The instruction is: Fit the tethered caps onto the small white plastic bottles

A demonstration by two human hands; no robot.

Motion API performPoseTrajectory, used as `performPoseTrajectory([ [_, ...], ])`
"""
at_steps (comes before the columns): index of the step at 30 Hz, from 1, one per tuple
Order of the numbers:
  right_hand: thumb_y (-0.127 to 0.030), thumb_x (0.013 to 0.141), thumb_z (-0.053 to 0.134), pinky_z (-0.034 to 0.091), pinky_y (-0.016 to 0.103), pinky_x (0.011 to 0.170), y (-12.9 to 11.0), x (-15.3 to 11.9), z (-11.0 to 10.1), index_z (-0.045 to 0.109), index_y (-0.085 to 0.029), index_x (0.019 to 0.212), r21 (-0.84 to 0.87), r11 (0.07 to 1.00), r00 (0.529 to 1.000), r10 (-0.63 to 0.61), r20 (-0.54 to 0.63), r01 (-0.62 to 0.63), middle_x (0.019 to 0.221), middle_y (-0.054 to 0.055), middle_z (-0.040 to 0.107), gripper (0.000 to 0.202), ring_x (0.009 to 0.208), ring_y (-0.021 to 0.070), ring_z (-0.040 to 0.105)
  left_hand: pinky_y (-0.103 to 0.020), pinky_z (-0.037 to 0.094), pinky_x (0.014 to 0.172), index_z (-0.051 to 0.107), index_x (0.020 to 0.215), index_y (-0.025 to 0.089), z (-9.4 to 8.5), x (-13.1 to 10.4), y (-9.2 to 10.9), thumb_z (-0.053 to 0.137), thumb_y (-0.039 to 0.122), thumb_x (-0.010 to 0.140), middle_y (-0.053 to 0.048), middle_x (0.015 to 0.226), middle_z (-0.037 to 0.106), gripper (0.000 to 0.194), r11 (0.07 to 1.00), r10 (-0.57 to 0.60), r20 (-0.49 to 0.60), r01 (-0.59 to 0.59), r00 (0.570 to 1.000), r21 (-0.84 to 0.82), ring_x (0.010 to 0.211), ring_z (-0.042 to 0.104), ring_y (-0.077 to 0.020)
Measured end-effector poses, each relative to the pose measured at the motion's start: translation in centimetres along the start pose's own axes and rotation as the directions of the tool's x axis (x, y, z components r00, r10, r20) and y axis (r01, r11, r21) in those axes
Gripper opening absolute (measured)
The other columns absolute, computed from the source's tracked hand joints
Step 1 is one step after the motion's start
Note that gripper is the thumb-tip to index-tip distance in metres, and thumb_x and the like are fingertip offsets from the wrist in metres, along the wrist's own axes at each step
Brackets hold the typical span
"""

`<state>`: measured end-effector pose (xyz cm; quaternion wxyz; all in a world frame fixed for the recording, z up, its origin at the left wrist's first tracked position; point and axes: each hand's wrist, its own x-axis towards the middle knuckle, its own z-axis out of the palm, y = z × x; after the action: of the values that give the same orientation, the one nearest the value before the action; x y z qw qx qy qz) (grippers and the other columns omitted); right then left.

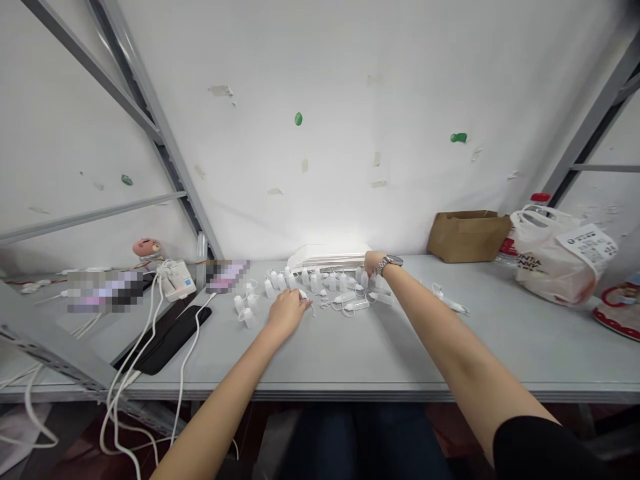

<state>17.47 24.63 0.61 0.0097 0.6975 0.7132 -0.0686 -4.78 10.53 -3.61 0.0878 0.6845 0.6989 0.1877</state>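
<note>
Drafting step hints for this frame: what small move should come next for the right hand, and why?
Probably lift the right hand straight up before any sideways move. Small translucent bottles crowd the desk close to it; several stand upright and could topple if brushed, while others lie flat. What its grip holds, if anything, I can't tell.

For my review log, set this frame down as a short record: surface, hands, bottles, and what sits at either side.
surface: grey tabletop against a white wall
left hand: among the small bottles, fingertips at a small white piece; grip unclear
right hand: at the right end of a white object near the wall; grip unclear
bottles: many, translucent; some upright, some lying
left side: black flat item, white cables
right side: cardboard box, plastic bag
</note>
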Motion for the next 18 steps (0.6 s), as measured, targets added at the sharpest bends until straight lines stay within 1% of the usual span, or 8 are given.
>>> performPoseTrajectory([
  [4, -0.029, 0.087, 0.053, 0.05, 0.04, 0.079, 0.1, -0.5, 0.1, 0.052, -0.015, 0.114, -0.014, 0.997, 0.991, 0.076, 0.111, -0.075, 0.113, 0.008, 0.056, 0.03, 0.095, 0.0199, 0.058, -0.035, 0.041, 0.072, 0.061, 0.082, 0.015, 0.8, 1.2, 0.3, 0.052, 0.035, 0.079, -0.017, 0.097, 0.063, 0.022, 1.0, -0.027, -0.004, 0.027, 1.0, -0.005, 0.097, 0.057, -0.0309],
  [7, -0.029, 0.087, 0.053, 0.05, 0.04, 0.079, 0.4, -1.3, -1.0, 0.053, -0.015, 0.113, 0.017, 0.997, 0.993, 0.074, 0.089, -0.076, 0.113, 0.008, 0.056, 0.029, 0.094, 0.0198, 0.058, -0.036, 0.041, 0.075, 0.061, 0.078, 0.015, 1.0, 1.5, 0.2, 0.055, 0.03, 0.078, -0.014, 0.096, 0.063, 0.016, 0.998, -0.031, -0.001, 0.031, 1.0, -0.049, 0.097, 0.056, -0.0279],
  [9, -0.03, 0.087, 0.053, 0.05, 0.039, 0.078, 0.6, -2.3, -2.3, 0.053, -0.015, 0.112, 0.062, 0.997, 0.998, 0.054, 0.021, -0.055, 0.111, 0.007, 0.057, 0.029, 0.093, 0.0192, 0.059, -0.037, 0.042, 0.078, 0.061, 0.08, 0.015, 1.1, 1.5, 0.0, 0.055, 0.029, 0.079, -0.01, 0.096, 0.063, 0.015, 0.995, -0.03, -0.002, 0.03, 1.0, -0.096, 0.096, 0.056, -0.0235],
  [11, -0.031, 0.087, 0.053, 0.049, 0.039, 0.078, 0.7, -3.7, -3.8, 0.055, -0.014, 0.109, 0.116, 0.993, 0.996, 0.038, -0.085, -0.028, 0.108, 0.008, 0.059, 0.028, 0.092, 0.0191, 0.059, -0.039, 0.042, 0.081, 0.06, 0.078, 0.015, 1.1, 1.4, -0.1, 0.057, 0.029, 0.078, -0.008, 0.096, 0.064, 0.014, 0.987, -0.035, -0.013, 0.033, 0.999, -0.158, 0.095, 0.057, -0.0219],
  [12, -0.03, 0.086, 0.054, 0.048, 0.039, 0.079, 0.8, -4.7, -4.5, 0.056, -0.012, 0.106, 0.143, 0.99, 0.988, 0.032, -0.149, -0.01, 0.105, 0.009, 0.06, 0.027, 0.092, 0.0202, 0.059, -0.039, 0.042, 0.081, 0.06, 0.075, 0.015, 1.1, 1.3, -0.2, 0.058, 0.028, 0.076, -0.008, 0.095, 0.064, 0.013, 0.98, -0.04, -0.024, 0.035, 0.999, -0.196, 0.096, 0.057, -0.023],
  [14, -0.028, 0.084, 0.054, 0.045, 0.038, 0.079, 0.8, -7.4, -5.6, 0.059, -0.009, 0.097, 0.204, 0.978, 0.964, 0.008, -0.266, 0.048, 0.099, 0.014, 0.063, 0.024, 0.096, 0.0258, 0.058, -0.039, 0.042, 0.079, 0.059, 0.068, 0.016, 0.7, 0.8, -0.3, 0.06, 0.026, 0.073, -0.011, 0.091, 0.066, 0.011, 0.957, -0.057, -0.05, 0.04, 0.997, -0.287, 0.096, 0.058, -0.0271],
  [16, -0.029, 0.085, 0.05, 0.045, 0.033, 0.076, 0.9, -10.8, -5.7, 0.059, -0.012, 0.097, 0.268, 0.954, 0.938, -0.039, -0.343, 0.137, 0.099, 0.013, 0.064, 0.023, 0.094, 0.0242, 0.059, -0.039, 0.043, 0.077, 0.059, 0.068, 0.017, 0.0, 0.0, -0.2, 0.059, 0.028, 0.072, -0.012, 0.087, 0.068, 0.012, 0.915, -0.075, -0.07, 0.041, 0.995, -0.4, 0.091, 0.061, -0.0284],
  [18, -0.035, 0.084, 0.049, 0.046, 0.027, 0.069, 1.0, -14.5, -4.8, 0.058, -0.017, 0.096, 0.329, 0.914, 0.923, -0.108, -0.37, 0.239, 0.096, 0.009, 0.066, 0.024, 0.086, 0.0192, 0.061, -0.036, 0.045, 0.072, 0.058, 0.074, 0.017, -0.9, -1.1, -0.1, 0.056, 0.035, 0.074, -0.011, 0.084, 0.07, 0.018, 0.847, -0.081, -0.075, 0.029, 0.994, -0.53, 0.085, 0.064, -0.0259],
])
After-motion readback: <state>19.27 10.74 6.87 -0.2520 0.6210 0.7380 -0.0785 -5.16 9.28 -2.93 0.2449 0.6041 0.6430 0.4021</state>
